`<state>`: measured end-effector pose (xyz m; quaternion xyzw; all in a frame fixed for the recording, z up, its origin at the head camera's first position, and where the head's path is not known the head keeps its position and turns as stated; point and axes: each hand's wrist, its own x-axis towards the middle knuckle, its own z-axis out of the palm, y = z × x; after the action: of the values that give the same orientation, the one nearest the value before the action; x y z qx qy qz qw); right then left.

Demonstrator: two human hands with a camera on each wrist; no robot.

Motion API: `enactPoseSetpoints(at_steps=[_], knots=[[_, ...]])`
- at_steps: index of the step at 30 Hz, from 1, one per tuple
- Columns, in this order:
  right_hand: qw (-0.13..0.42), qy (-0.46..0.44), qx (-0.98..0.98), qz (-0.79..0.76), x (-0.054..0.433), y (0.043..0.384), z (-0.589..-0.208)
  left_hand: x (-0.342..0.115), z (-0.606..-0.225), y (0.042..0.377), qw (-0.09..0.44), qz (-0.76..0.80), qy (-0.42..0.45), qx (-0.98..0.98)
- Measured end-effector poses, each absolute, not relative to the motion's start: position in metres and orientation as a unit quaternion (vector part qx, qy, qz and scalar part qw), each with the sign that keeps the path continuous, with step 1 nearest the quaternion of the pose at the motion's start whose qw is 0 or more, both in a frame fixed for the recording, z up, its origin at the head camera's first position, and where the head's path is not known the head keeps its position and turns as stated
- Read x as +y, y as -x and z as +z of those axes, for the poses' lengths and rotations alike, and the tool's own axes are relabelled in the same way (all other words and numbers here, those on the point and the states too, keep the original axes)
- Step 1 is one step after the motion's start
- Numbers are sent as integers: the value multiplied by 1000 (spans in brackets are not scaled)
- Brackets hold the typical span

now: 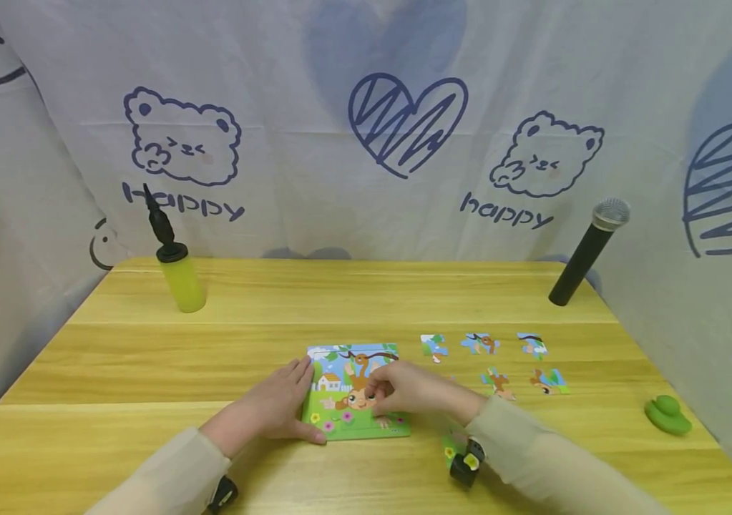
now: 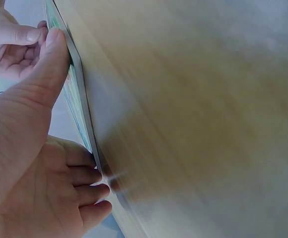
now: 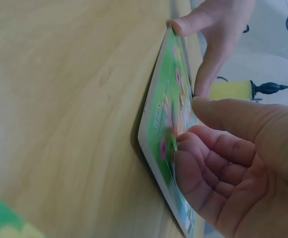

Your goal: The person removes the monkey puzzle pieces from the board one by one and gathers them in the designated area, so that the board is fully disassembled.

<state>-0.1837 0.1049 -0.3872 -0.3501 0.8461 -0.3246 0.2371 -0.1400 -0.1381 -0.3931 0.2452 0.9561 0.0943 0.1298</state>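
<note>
A square jigsaw board [image 1: 360, 430] with a monkey, house and flowers lies flat at the front middle of the table. My left hand [image 1: 283, 402] rests along its left edge with fingers extended, the thumb at the lower left corner. Over the right half curls my right hand [image 1: 401, 388], thumb and forefinger meeting at the monkey's face. In the right wrist view these fingertips pinch a green-edged puzzle piece [image 3: 173, 145], tilted up from the board and mostly hidden by them. Several loose puzzle pieces [image 1: 480, 345] lie right of the board, some partly covered by the right arm.
A yellow hand pump [image 1: 183, 282] stands at the back left of the wooden table [image 1: 147, 372]. At the back right is a black microphone [image 1: 581, 265], upright. Near the right edge sits a small green object [image 1: 667, 415]. A patterned white cloth [image 1: 301, 179] hangs behind.
</note>
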Motion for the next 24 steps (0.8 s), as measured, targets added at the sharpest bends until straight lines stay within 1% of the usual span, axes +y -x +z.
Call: enactPoseSetpoints(at_steps=[9,24], knots=[[221,356,856,-301,96,183,-388,-137,-392,140,132,94,-244,956],[223,333,865,-301,92,181,-390,-138,-392,140,131,100,-246,955]])
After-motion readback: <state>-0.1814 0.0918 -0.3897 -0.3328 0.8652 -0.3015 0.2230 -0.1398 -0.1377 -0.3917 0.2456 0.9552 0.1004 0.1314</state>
